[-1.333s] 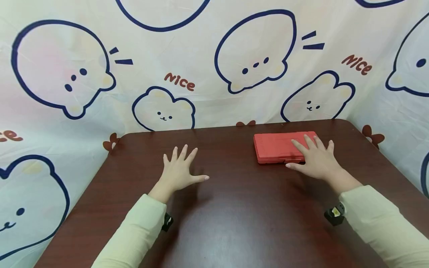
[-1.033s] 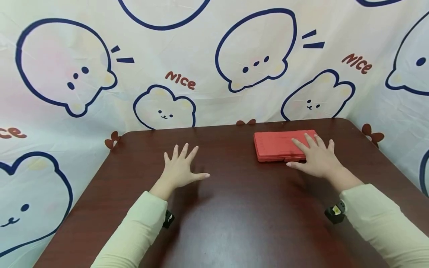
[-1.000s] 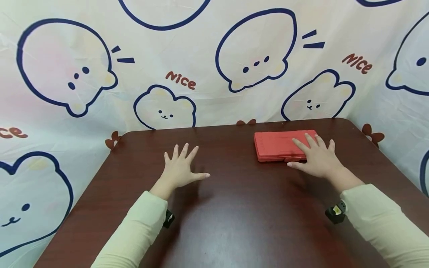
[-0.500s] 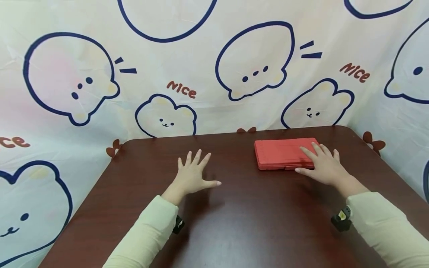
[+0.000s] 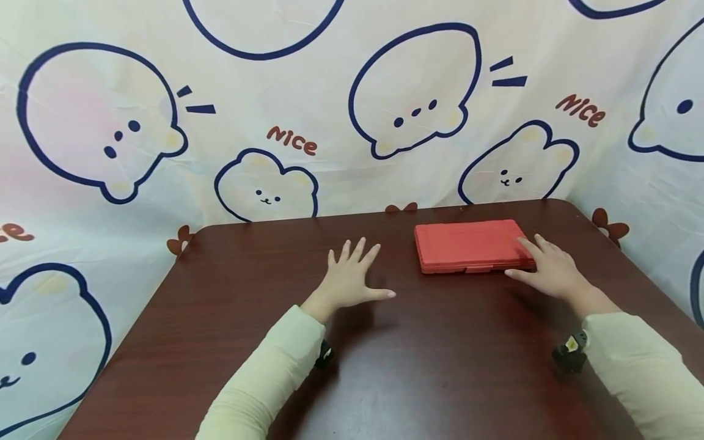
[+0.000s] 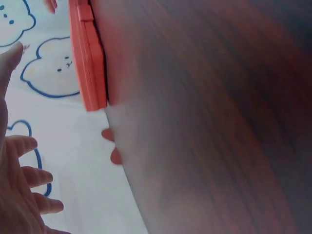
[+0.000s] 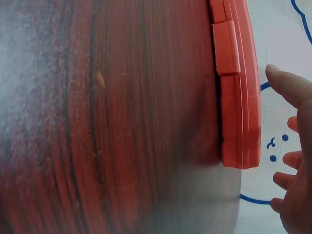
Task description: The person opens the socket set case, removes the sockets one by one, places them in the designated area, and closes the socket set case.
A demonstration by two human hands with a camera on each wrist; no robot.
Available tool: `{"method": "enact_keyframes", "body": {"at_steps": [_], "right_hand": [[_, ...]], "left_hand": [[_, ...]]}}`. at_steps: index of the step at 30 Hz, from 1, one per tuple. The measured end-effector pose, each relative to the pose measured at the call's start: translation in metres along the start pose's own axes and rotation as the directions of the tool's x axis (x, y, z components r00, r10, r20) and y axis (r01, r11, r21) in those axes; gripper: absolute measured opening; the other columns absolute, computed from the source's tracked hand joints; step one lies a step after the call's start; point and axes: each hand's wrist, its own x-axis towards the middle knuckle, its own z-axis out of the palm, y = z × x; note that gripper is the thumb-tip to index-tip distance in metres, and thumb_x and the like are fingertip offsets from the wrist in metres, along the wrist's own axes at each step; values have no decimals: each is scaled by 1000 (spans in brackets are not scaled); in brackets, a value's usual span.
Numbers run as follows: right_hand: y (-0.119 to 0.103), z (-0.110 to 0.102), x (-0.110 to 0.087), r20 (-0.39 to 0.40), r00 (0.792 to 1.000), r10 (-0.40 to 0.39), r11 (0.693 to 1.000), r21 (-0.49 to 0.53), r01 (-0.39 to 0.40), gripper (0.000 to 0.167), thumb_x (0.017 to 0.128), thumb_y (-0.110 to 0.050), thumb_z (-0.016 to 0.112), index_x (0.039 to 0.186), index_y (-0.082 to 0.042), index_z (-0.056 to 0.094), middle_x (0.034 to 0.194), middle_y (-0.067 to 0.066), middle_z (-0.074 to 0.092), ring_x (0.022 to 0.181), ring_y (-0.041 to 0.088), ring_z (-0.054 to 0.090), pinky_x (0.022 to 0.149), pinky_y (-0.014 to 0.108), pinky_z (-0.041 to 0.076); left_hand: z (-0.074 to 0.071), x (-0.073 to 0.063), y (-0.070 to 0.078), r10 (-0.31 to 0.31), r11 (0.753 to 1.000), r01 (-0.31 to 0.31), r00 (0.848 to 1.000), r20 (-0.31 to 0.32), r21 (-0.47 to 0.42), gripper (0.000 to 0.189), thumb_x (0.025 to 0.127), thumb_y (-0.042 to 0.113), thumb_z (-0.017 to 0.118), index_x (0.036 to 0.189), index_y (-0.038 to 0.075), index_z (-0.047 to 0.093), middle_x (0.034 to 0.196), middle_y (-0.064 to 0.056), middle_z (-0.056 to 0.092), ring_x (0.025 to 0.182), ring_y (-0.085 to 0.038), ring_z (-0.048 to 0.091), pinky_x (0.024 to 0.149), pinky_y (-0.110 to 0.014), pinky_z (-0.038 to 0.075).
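Both pale-green-sleeved arms [image 5: 266,373] reach forward, and the bare left hand [image 5: 348,280] spreads its fingers and thumb wide, while the bare right hand [image 5: 554,272] has its thumb sticking out to the left, away from its fingers.

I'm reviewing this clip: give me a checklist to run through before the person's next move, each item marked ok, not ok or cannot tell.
1. Red case lying flat on the table: ok.
2. Case shut, its halves together: ok.
3. Front tab fastened: cannot tell from these views.
4. Left hand free: ok, spread open and holding nothing, left of the case.
5. Right hand gripping the case: not ok, it is open by the right end, apart from it in the right wrist view.
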Motion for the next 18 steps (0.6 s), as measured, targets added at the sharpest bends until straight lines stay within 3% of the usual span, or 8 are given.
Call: {"method": "enact_keyframes", "body": {"at_steps": [6, 18], "right_hand": [[7, 1, 7, 34, 999, 35, 996, 77, -37, 92, 75, -58, 51, 136, 1, 14, 132, 36, 8, 114, 54, 12, 84, 67, 13], [17, 12, 17, 93, 993, 75, 980, 177, -90, 93, 78, -56, 50, 135, 6, 9, 131, 37, 10, 114, 53, 16, 85, 64, 19]], "left_hand": [[10, 22, 21, 45, 998, -43, 998, 39, -52, 97, 63, 77, 43, 139, 22, 18, 143, -10, 11, 127, -36, 6, 94, -58, 6], [31, 70, 43, 26, 995, -11, 989, 146, -98, 91, 68, 70, 48, 139, 23, 17, 143, -7, 10, 128, -30, 11, 96, -54, 9]]}}
